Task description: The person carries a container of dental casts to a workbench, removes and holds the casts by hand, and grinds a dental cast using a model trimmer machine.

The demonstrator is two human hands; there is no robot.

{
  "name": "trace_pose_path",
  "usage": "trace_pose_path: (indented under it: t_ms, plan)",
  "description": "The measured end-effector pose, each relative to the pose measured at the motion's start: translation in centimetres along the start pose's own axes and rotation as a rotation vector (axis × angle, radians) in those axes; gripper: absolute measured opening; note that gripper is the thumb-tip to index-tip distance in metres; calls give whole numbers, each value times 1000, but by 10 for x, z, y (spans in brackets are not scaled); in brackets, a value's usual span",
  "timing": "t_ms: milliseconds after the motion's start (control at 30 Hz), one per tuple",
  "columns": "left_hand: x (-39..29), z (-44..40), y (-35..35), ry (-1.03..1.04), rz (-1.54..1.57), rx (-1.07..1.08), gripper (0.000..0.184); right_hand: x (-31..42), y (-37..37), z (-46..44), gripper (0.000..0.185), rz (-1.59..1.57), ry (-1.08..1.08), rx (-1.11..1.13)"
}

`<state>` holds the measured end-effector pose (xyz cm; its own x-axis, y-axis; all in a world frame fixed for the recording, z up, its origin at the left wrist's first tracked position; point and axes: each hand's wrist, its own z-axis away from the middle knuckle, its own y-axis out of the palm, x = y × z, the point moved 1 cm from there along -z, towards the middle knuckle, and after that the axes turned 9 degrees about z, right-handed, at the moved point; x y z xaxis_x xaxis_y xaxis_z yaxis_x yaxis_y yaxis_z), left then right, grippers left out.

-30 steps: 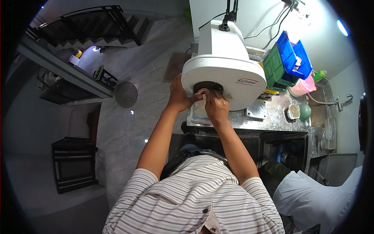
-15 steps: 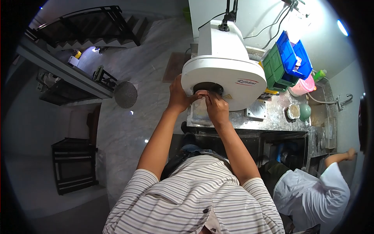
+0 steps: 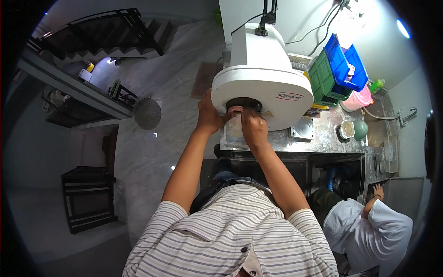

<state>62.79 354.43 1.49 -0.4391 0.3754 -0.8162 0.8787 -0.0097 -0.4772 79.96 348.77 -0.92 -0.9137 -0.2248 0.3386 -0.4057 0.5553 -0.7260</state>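
Observation:
A small pink curved piece (image 3: 236,109) is held at the dark round opening (image 3: 247,101) in the front of a white machine (image 3: 272,87) with red and black lettering. My left hand (image 3: 210,118) reaches in from the left, its fingers partly behind the machine's edge and its thumb against the piece. My right hand (image 3: 254,127) pinches the same piece from the right. Both hands are closed around it, and it is too small and covered to tell its exact kind. Whether it touches anything inside the opening is hidden.
On the counter (image 3: 330,143) right of the machine stand a metal plate (image 3: 302,129), a round cup (image 3: 346,130), a green bowl (image 3: 361,131), a pink bucket (image 3: 355,102) and stacked green and blue bins (image 3: 325,76). A co-worker in white (image 3: 364,231) crouches at lower right.
My hands stay at the opening with the pink piece, whose curved edge shows a little more. The co-worker's hand has moved left and down, and a cabinet door now stands beside it.

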Motion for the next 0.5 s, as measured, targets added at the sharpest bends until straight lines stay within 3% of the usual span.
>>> trace_pose_path:
  t_ms: [500]
  plan:
    - [-4, 0, -1, 0, 20, -17, 99, 1, 2, 1, 9, 27, 29, 0]
